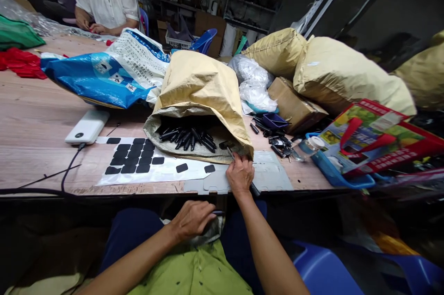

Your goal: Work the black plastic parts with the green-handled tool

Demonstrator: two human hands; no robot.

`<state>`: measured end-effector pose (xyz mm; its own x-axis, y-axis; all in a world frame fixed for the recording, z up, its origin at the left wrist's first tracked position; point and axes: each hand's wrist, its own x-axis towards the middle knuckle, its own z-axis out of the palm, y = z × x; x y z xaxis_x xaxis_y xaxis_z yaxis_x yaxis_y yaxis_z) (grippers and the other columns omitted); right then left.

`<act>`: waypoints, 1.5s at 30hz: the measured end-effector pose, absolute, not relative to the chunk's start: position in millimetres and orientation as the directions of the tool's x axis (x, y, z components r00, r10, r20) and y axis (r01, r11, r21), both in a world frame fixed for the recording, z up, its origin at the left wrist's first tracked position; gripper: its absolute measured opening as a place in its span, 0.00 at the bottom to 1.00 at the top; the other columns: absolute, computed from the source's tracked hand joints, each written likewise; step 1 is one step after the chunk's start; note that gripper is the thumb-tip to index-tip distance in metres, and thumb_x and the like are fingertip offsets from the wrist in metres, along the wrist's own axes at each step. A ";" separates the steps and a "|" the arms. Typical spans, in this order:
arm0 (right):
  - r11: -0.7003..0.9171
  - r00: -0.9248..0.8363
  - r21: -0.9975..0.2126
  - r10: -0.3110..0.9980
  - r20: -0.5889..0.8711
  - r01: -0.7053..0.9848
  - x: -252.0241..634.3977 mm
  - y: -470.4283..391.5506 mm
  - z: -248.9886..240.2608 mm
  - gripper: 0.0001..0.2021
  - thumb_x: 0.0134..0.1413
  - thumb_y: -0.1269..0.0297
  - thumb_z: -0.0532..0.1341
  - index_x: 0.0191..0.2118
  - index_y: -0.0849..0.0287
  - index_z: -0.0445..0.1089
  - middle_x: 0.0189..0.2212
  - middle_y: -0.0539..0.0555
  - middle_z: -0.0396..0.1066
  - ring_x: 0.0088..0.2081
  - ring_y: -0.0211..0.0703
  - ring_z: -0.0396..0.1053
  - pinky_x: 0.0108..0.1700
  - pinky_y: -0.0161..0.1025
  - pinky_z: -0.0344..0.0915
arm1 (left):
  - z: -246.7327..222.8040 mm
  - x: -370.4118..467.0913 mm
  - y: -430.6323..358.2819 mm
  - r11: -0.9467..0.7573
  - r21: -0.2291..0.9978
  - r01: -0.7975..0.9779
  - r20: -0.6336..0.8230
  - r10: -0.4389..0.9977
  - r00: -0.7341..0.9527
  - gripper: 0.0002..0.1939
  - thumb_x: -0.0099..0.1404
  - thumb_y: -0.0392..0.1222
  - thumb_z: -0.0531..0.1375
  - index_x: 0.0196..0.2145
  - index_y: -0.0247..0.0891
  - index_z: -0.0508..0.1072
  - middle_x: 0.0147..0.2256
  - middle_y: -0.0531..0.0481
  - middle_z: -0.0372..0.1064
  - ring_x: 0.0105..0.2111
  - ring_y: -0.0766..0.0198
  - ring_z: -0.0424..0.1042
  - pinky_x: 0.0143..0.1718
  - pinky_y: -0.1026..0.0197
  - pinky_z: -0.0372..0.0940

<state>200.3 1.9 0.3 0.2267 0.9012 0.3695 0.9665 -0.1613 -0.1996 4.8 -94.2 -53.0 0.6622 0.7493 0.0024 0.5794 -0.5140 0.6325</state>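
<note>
My left hand [194,218] is over my lap, below the table edge, its fingers closed round a dark pen-like piece [218,212]. At the sack's mouth, my right hand [240,172] pinches a thin pointed tool [230,152], perhaps tweezers. A small black patch [225,145] shows by the tool's tip; whether it is gripped I cannot tell. The tan paper sack [201,77] lies open towards me with several black pen-like pieces [189,138] inside. Left of my right hand, a white backing sheet [163,175] carries several black rounded patches [130,161].
A white power bank [86,127] with a black cable lies left. Behind are a blue-and-white bag [114,73] and a person in white [107,10]. To the right are loose black parts [279,142], a glass jar [308,147], a blue basket [333,170] and a carton [294,103].
</note>
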 end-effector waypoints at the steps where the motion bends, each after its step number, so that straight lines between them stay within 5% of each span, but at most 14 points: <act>1: -0.163 0.226 -0.195 0.902 0.367 0.967 200.1 2.1 0.5 0.21 0.60 0.70 0.55 0.57 0.54 0.72 0.45 0.60 0.69 0.44 0.51 0.62 0.44 0.44 0.56 | -66.9 3.5 -97.4 -0.431 0.608 0.667 -0.122 0.780 0.614 0.15 0.73 0.48 0.50 0.46 0.44 0.75 0.39 0.43 0.77 0.40 0.54 0.77 0.43 0.56 0.69; 6: -0.164 0.219 -0.176 0.906 0.361 0.970 199.8 1.8 0.7 0.21 0.60 0.69 0.55 0.58 0.53 0.71 0.45 0.59 0.69 0.44 0.51 0.62 0.43 0.44 0.55 | -121.5 -16.0 -99.6 -0.097 0.455 0.885 -0.435 0.843 0.317 0.18 0.67 0.37 0.54 0.53 0.43 0.73 0.53 0.39 0.73 0.53 0.49 0.73 0.53 0.51 0.66; 10: -0.163 0.214 -0.168 0.909 0.358 0.972 200.2 1.0 0.9 0.21 0.60 0.69 0.56 0.58 0.53 0.71 0.46 0.59 0.69 0.45 0.51 0.61 0.43 0.44 0.55 | -98.5 -18.5 -99.6 -0.103 0.458 0.883 -0.491 0.799 0.347 0.18 0.63 0.37 0.58 0.50 0.44 0.76 0.49 0.40 0.76 0.51 0.48 0.75 0.49 0.52 0.67; 14: -0.161 0.209 -0.161 0.910 0.358 0.974 200.1 0.6 1.7 0.21 0.60 0.69 0.55 0.58 0.55 0.71 0.46 0.61 0.69 0.45 0.51 0.61 0.43 0.44 0.55 | -24.7 -1.1 -79.7 -0.328 0.711 0.622 -0.289 0.670 0.684 0.10 0.61 0.46 0.63 0.41 0.48 0.79 0.35 0.51 0.79 0.36 0.56 0.78 0.36 0.59 0.67; 17: -0.164 0.212 -0.159 0.908 0.361 0.974 199.8 0.1 2.3 0.21 0.61 0.69 0.55 0.58 0.55 0.71 0.46 0.61 0.69 0.45 0.51 0.62 0.43 0.44 0.55 | 20.1 11.0 -36.4 -0.407 0.780 0.476 -0.012 0.750 0.661 0.10 0.68 0.47 0.58 0.43 0.48 0.78 0.33 0.53 0.78 0.32 0.61 0.75 0.34 0.62 0.65; 22: -0.161 0.210 -0.164 0.911 0.354 0.973 199.7 -0.3 2.7 0.21 0.60 0.69 0.56 0.58 0.55 0.71 0.46 0.61 0.69 0.45 0.52 0.62 0.43 0.44 0.55 | 34.0 15.2 54.5 -0.483 0.478 0.734 0.337 0.872 0.355 0.15 0.63 0.32 0.59 0.47 0.42 0.77 0.45 0.44 0.74 0.45 0.53 0.70 0.46 0.54 0.64; 26: -0.163 0.215 -0.168 0.909 0.356 0.972 199.9 0.0 2.7 0.21 0.60 0.69 0.56 0.58 0.54 0.70 0.47 0.60 0.69 0.46 0.52 0.61 0.43 0.44 0.55 | 23.7 13.6 93.2 -0.504 0.279 0.818 0.287 0.856 0.429 0.16 0.58 0.27 0.60 0.41 0.42 0.78 0.40 0.43 0.73 0.44 0.49 0.66 0.42 0.52 0.62; 31: -0.158 0.214 -0.179 0.910 0.356 0.971 199.8 0.3 3.5 0.20 0.60 0.69 0.56 0.57 0.53 0.71 0.46 0.59 0.69 0.46 0.53 0.61 0.42 0.44 0.55 | 25.8 14.7 99.5 -0.483 0.213 0.849 0.227 0.870 0.438 0.06 0.58 0.34 0.65 0.34 0.40 0.79 0.39 0.41 0.71 0.43 0.48 0.64 0.40 0.53 0.60; 38: -0.170 0.224 -0.177 0.905 0.361 0.969 199.4 0.0 2.1 0.21 0.59 0.69 0.57 0.57 0.53 0.71 0.47 0.59 0.69 0.46 0.52 0.62 0.43 0.44 0.55 | 35.6 8.6 52.0 -0.525 0.417 0.742 0.234 0.851 0.471 0.08 0.64 0.42 0.64 0.42 0.43 0.77 0.39 0.47 0.74 0.43 0.53 0.65 0.43 0.54 0.58; 45: -0.172 0.228 -0.179 0.904 0.362 0.969 199.0 0.1 1.2 0.20 0.61 0.69 0.56 0.57 0.53 0.71 0.46 0.59 0.69 0.46 0.52 0.62 0.43 0.43 0.55 | -3.3 -8.3 16.4 -0.449 0.627 0.637 0.222 0.886 0.407 0.10 0.66 0.44 0.63 0.44 0.42 0.79 0.37 0.47 0.73 0.41 0.55 0.65 0.45 0.55 0.59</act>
<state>199.0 0.1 1.2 0.2276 0.9040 0.3619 0.9686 -0.1723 -0.1790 -8.3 16.4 -3.3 0.4071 0.8861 0.2216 0.6368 -0.4493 0.6266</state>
